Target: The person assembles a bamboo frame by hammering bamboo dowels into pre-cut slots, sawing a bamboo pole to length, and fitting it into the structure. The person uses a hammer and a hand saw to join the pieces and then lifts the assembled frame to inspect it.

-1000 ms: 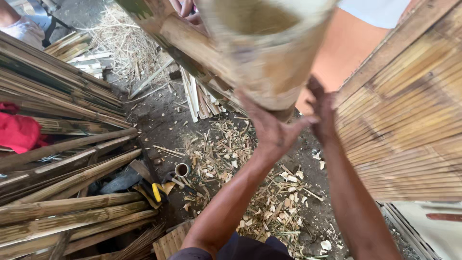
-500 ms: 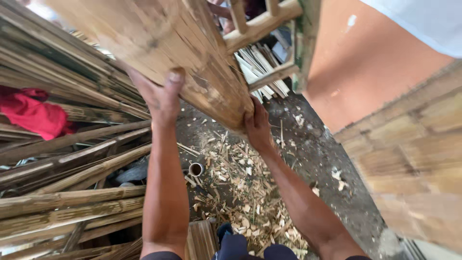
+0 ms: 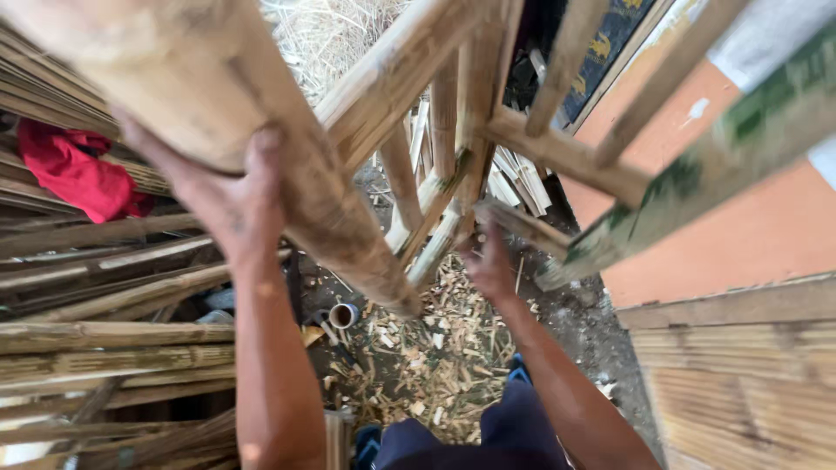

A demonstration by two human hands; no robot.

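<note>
The bamboo frame (image 3: 453,130), a lattice of lashed poles, is held overhead and tilted, its thick leg (image 3: 261,148) running down between the two arms. The left hand (image 3: 231,196) is pressed flat against the underside of that leg, fingers curled up around its outer face, so it bears weight rather than clamps. The right hand (image 3: 489,265) is closed around a thin lower rung (image 3: 522,224) where several struts meet; the palm is hidden behind the rung, but the fingers wrap it fully. In my judgement this split hold, one hand propping the heavy member and one gripping a light rung, serves to steer the frame while it is off the ground.

Below the grips lies a litter of bamboo shavings (image 3: 435,357) on bare earth, with a short cut bamboo ring (image 3: 344,315) just under the leg's tip. Outboard of the left hand, stacked bamboo poles (image 3: 113,339) lie close, a red cloth (image 3: 74,170) draped on them. Outboard of the right hand an orange wall (image 3: 758,235) and a woven bamboo panel (image 3: 740,392) stand near; a green-tinted pole end (image 3: 697,187) almost reaches the wall. Open room is narrow on both sides, with freer space ahead, beyond the frame
</note>
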